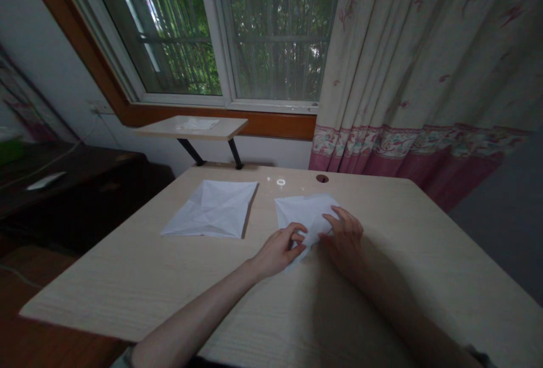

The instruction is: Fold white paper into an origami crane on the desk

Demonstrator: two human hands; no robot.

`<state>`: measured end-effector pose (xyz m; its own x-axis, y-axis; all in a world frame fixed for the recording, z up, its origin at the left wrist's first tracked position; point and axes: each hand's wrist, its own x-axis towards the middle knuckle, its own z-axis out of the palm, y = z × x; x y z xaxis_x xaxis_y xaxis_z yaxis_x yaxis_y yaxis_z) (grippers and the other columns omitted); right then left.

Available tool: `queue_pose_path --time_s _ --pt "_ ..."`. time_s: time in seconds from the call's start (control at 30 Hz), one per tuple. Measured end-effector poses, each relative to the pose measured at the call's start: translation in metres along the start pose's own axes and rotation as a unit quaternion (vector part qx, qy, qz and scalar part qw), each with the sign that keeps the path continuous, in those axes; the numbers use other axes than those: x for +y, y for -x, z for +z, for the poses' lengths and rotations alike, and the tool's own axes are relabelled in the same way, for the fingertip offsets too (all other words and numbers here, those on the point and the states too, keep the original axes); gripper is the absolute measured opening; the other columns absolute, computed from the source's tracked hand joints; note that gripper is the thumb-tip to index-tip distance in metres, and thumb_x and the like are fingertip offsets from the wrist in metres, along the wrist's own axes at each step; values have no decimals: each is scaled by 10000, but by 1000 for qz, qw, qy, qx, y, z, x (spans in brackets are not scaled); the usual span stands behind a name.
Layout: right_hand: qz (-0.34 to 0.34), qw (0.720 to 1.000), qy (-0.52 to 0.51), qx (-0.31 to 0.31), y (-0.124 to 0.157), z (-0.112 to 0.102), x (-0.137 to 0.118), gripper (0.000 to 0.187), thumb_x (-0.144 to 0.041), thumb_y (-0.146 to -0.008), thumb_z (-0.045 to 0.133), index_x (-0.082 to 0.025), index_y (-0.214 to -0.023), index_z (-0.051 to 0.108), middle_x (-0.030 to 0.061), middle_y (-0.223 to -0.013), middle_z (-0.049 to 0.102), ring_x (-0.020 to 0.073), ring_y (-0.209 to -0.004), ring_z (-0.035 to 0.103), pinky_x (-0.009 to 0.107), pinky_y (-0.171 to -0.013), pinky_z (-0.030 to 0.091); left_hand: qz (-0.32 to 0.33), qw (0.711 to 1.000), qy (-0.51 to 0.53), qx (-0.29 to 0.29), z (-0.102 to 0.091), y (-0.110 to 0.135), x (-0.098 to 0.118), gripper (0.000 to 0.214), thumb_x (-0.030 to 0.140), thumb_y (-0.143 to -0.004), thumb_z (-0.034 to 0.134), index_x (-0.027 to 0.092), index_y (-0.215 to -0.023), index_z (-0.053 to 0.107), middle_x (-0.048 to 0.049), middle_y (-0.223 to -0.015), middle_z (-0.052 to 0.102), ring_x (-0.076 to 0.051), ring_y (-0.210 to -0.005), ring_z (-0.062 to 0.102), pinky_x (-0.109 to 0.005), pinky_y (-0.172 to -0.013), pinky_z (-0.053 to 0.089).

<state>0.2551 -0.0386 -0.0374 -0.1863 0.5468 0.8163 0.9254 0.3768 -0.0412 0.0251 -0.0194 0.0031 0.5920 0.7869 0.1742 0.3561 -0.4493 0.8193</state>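
Note:
A folded sheet of white paper [303,210] lies on the desk in front of me, right of the middle of the view. At its near left edge, my left hand [280,250] pinches the paper between its thumb and curled fingers. My right hand [347,238] grips the paper's right side, fingertips on top and thumb lower down at the near edge. The paper's near corner and right side are partly hidden by the hands. To the left, apart from both hands, a larger creased sheet of white paper [214,210] lies spread out.
The pale wooden desk [169,283] has a round cable hole [322,178] near its back edge. A small raised shelf [229,126] at the back left carries another white paper [198,124]. Beyond are a window and a floral curtain [407,74]. A dark cabinet [106,187] stands left.

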Motion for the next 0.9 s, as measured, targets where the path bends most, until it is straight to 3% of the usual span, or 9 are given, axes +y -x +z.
queue_pose_path --time_s 0.23,0.4,0.63,0.77,0.9 --pt "-15 1000 14 -2 -1 0 0 332 -360 -1038 483 -196 -1328 480 181 -1374 544 319 -1296 495 509 -1078 380 -46 994 97 -2 5 -3 -6 342 152 -858 665 194 -1183 567 24 -739 704 -168 -743 645 -239 -678 413" --pt "-21 999 25 -13 -3 -4 -2 343 -339 -1032 500 -186 -1338 486 193 -1388 544 323 -1303 493 513 -1083 380 -84 978 188 16 9 -7 -14 366 101 -790 700 177 -1129 585 31 -732 641 -146 -740 623 -223 -676 406" --pt "-5 999 33 -25 -1 -2 0 319 -300 -1033 492 -182 -1330 498 194 -1391 549 318 -1315 494 512 -1099 364 -70 983 168 0 8 -6 -15 377 103 -813 680 184 -1158 552 34 -776 637 -123 -687 562 -220 -635 382" --pt "-1 999 31 -32 0 -1 0 323 -301 -1038 476 -187 -1339 493 196 -1399 544 325 -1317 494 520 -1094 369 -11 994 108 31 8 -6 -13 365 105 -793 705 192 -1124 580 -21 -960 665 -175 -900 619 -295 -839 474" --pt "-5 999 28 -34 0 -2 -1 328 -314 -1040 474 -179 -1338 488 208 -1404 536 337 -1309 492 531 -1082 378 25 996 36 78 6 -5 -11 378 128 -814 692 203 -1171 592 -84 -1181 652 -243 -1127 602 -400 -1025 463"
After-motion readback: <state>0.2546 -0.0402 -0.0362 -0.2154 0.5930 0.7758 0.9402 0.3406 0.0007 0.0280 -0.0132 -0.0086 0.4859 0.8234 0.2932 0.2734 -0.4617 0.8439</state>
